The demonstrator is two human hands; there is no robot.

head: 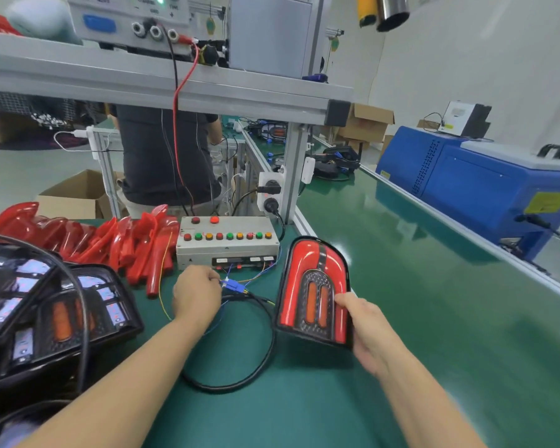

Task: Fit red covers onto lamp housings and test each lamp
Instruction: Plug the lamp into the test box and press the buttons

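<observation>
My right hand (366, 331) grips the right edge of a lamp (311, 286) with its red cover on, held tilted up on the green bench. A black cable (256, 367) loops from the lamp to a blue connector (232, 283). My left hand (196, 294) pinches the wires at that connector, just in front of the grey test box (227, 240) with its row of coloured buttons. Loose red covers (110, 240) lie in a heap to the left of the box. Black lamp housings (55, 318) without covers are stacked at the lower left.
A green conveyor belt (417, 270) runs along the right, with a blue machine (485, 189) beyond it. An aluminium shelf (175, 88) overhead carries a power supply with red and black leads. A person in a dark shirt (165, 156) stands behind the bench. Cardboard boxes sit on the floor.
</observation>
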